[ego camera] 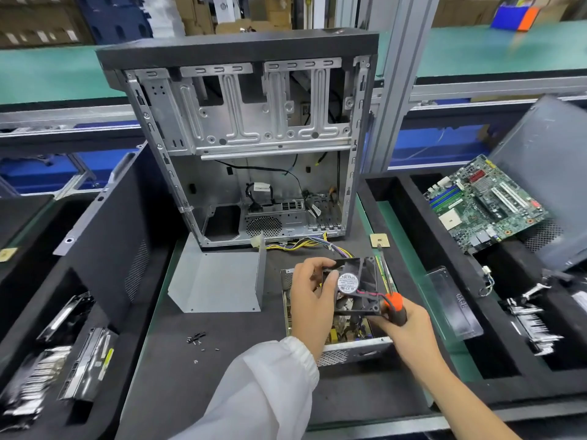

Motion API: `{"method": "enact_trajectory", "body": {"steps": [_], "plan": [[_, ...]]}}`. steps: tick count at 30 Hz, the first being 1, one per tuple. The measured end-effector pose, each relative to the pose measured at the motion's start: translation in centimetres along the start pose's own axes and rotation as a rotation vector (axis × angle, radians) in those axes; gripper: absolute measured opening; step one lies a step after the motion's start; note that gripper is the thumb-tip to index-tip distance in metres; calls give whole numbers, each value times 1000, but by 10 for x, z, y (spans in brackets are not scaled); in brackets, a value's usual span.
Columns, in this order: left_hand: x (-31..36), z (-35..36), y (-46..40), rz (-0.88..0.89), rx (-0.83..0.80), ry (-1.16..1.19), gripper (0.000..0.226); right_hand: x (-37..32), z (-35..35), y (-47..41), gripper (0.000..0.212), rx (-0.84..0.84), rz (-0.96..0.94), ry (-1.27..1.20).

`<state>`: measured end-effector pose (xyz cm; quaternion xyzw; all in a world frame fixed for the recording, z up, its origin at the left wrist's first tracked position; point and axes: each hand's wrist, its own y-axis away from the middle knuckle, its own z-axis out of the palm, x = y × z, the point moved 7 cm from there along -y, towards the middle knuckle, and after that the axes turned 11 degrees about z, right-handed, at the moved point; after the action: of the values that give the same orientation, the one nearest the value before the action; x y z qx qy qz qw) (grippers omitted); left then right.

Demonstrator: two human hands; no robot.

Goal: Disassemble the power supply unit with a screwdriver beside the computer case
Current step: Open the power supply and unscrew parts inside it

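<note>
The opened power supply unit [346, 347] lies on the dark mat in front of the empty computer case [247, 147]. Its grey metal cover [216, 281] rests to the left. A black cooling fan [355, 285] with a round label is lifted above the unit. My left hand [313, 296] grips the fan's left edge. My right hand [406, 325] holds an orange and black screwdriver [392, 304] and also touches the fan's lower right corner. A red and black wire runs from the fan. Yellow and purple cables [314, 242] trail from the unit toward the case.
Several loose screws [198, 338] lie on the mat at the left. A green motherboard [482, 204] leans in the right foam tray; heatsinks [533, 322] sit below it. Drives [89, 363] fill the left tray. A case side panel [104, 230] stands at left.
</note>
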<state>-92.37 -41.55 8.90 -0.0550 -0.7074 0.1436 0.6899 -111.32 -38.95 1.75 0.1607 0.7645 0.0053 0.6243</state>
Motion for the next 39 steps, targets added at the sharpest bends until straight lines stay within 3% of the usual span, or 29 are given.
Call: {"method": "enact_trajectory", "body": {"steps": [8, 15, 21, 25, 28, 30, 33, 39], "plan": [[-8, -4, -2, -59, 28, -32, 17, -11, 2, -10, 33, -11, -34, 21], [2, -21, -11, -86, 60, 27, 27, -27, 3, -18, 19, -44, -73, 117], [23, -102, -64, 12, 172, -90, 35, -58, 11, -21, 23, -144, -92, 102], [-3, -177, -86, -126, 365, -77, 40, -74, 22, -20, 16, -184, -151, 184], [-26, -195, -82, -226, 422, -14, 45, -83, 30, -17, 16, -191, -183, 243], [-39, -193, -75, -238, 397, -28, 47, -86, 36, -15, 9, -222, -191, 255], [-47, -188, -70, -212, 317, -333, 52, -83, 43, -14, 11, -242, -179, 309], [-53, -179, -76, -100, 108, -652, 49, -81, 44, -15, 15, -270, -116, 296]]}}
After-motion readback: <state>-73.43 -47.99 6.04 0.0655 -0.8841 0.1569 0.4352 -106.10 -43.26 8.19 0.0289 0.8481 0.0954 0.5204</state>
